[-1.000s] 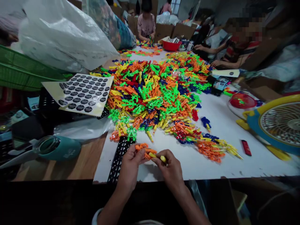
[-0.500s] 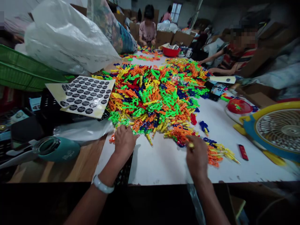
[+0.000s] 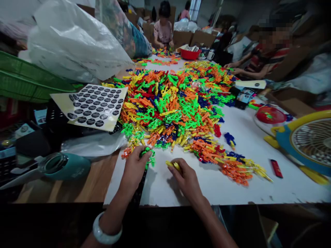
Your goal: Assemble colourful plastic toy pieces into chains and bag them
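My left hand (image 3: 134,168), with a pale bangle (image 3: 106,234) on the wrist, pinches a green plastic toy piece (image 3: 152,159) at the near edge of the pile. Just to its right, my right hand (image 3: 186,177) grips yellow plastic pieces (image 3: 173,165) between thumb and fingers, over the white tabletop (image 3: 165,193). How many yellow pieces it holds I cannot tell. Behind both hands spreads a big heap of small plastic toys (image 3: 165,103) in green, orange, yellow, blue and red. A smaller orange and yellow cluster (image 3: 236,170) lies right of my right hand.
A sticker sheet (image 3: 95,106), a teal bottle (image 3: 69,166) and a green basket (image 3: 31,79) are on the left. To the right are a red lighter-like object (image 3: 276,168), a blue-yellow fan (image 3: 292,144) and a red-topped round object (image 3: 270,114). Co-workers (image 3: 163,31) sit beyond the heap.
My right hand has moved left from the orange cluster, bringing the yellow pieces closer to my left hand. My left hand has drawn back slightly from the heap, with the green piece now visible in it.
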The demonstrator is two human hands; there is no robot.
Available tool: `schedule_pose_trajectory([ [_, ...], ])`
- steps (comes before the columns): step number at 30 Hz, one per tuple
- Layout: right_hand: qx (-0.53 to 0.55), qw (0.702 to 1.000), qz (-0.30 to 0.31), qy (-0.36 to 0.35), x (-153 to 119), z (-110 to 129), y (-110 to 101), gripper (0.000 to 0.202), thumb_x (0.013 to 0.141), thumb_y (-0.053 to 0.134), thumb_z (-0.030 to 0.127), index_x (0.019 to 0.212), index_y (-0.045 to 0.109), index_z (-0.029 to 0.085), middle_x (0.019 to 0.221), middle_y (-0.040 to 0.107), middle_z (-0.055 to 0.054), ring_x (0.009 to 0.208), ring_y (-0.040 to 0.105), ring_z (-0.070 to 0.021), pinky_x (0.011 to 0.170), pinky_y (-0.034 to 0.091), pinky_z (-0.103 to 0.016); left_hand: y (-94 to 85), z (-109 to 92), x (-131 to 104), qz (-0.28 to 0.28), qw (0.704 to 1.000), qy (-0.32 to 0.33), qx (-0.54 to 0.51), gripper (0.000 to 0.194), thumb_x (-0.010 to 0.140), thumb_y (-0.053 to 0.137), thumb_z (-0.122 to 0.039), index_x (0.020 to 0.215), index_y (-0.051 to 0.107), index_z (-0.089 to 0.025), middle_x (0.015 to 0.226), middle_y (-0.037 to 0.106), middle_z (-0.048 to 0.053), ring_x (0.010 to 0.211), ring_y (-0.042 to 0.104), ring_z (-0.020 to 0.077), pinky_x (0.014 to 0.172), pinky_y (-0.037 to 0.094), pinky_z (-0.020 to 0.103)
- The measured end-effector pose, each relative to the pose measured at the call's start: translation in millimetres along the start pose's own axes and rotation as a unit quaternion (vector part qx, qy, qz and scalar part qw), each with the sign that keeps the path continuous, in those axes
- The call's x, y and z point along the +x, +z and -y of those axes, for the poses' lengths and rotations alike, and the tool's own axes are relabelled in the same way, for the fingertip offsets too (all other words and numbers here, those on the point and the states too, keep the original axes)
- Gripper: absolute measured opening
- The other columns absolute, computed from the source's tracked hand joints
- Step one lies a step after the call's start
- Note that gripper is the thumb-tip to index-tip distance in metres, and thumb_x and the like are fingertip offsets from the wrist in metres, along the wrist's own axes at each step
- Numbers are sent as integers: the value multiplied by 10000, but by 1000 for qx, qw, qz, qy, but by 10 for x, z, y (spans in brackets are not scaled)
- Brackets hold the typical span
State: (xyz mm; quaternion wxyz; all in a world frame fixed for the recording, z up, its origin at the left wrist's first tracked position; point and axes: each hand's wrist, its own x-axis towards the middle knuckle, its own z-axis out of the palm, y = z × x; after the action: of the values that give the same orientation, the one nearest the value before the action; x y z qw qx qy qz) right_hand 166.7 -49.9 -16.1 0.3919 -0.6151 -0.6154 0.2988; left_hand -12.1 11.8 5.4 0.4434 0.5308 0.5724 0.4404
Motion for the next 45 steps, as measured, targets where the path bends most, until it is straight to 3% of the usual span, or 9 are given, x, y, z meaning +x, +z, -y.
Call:
schedule_pose_trajectory([
  [3,49,998,31,11,-240,108,8,144,895,562,349,880,598,210,737,582,25,625,494,-112,578,391,-209,94,26,-190,9,990,-53,-130,265,778,651,-398,947,599,-200,845,638,-2,796,596,154,734,475,273],
  [6,42,999,23,20,-344,128,99,141,885,571,333,874,614,199,731,591,19,630,504,-111,576,384,-208,207,57,-340,8,978,-97,-185,312,744,692,-398,953,575,-198,811,627,-13,757,596,145,705,489,269],
  [11,38,998,-8,51,-331,102,144,174,882,565,355,840,607,192,682,572,25,602,503,-108,546,380,-202,299,114,-475,-8,982,-78,-171,290,770,676,-385,962,570,-194,851,620,0,824,609,155,771,496,287],
  [18,12,999,-18,40,-326,147,93,171,887,560,350,840,619,196,681,598,19,593,526,-118,547,408,-211,315,104,-539,-37,982,-50,-176,233,792,653,-351,951,566,-204,894,636,4,878,611,154,826,491,294],
  [24,-29,997,-69,-29,-322,125,173,134,899,552,308,869,625,199,756,615,-11,672,570,-145,606,440,-241,328,-7,-645,-61,992,1,-112,140,830,625,-298,932,567,-223,864,626,-19,854,611,131,810,472,245],
  [29,-4,993,-106,-42,-350,116,226,107,891,581,288,822,585,207,744,575,5,675,553,-137,619,438,-240,342,-18,-686,-90,985,3,-147,134,829,633,-288,933,572,-231,862,633,-27,852,616,122,798,474,232],
  [35,6,993,-116,-7,-342,122,210,122,843,648,274,773,572,209,686,554,29,589,509,-120,545,412,-225,364,9,-721,-77,991,24,-107,119,828,641,-281,934,602,-240,885,652,-22,888,625,135,827,473,245],
  [40,34,987,-151,-47,-345,95,252,124,861,624,267,767,567,210,730,556,9,674,545,-138,612,439,-247,372,-39,-730,-106,980,-3,-166,158,813,659,-307,930,587,-230,860,642,-23,849,628,131,803,490,247],
  [45,139,975,-169,38,-344,55,258,171,787,706,306,733,582,201,711,566,13,639,536,-134,568,446,-238,386,-30,-731,-115,968,-47,-220,214,792,681,-330,942,576,-220,857,638,-21,834,624,124,799,499,249],
])
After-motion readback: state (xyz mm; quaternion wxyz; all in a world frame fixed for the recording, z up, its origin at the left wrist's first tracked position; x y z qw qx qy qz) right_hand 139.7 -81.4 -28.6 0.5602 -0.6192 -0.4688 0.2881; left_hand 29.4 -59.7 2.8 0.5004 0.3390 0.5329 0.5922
